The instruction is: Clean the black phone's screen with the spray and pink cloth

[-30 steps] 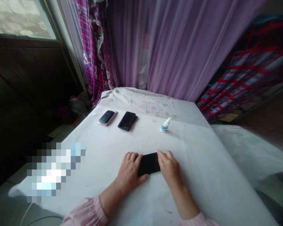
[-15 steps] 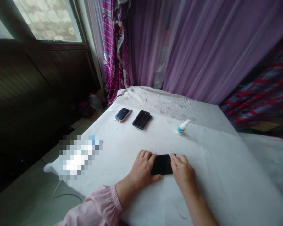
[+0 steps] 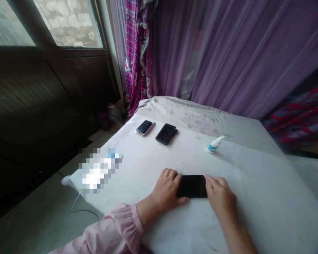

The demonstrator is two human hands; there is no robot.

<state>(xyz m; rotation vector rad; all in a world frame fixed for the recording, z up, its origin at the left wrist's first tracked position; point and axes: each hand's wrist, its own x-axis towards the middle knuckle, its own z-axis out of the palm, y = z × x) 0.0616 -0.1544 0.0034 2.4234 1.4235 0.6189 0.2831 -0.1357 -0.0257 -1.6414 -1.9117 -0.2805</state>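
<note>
A black phone (image 3: 191,186) lies flat, screen up, on the white-covered table (image 3: 153,158), near its front. My left hand (image 3: 168,187) rests on the phone's left end, fingers curled over the edge and thumb under its near side. At the phone's right end, my right hand (image 3: 220,195) presses down with its fingers held together. Both hands are closed on the phone and it stays on the cloth.
Two more phones lie at the table's far left, a dark blue one (image 3: 145,127) and a black one (image 3: 166,133). A small white dropper bottle (image 3: 214,144) lies on its side further right. Purple curtains (image 3: 228,53) hang behind. A blurred patch (image 3: 99,170) covers the table's left edge.
The camera has swung left, so everything sits further right in view. My right hand has slid a little toward the phone's right end. The phone has not left the cloth.
</note>
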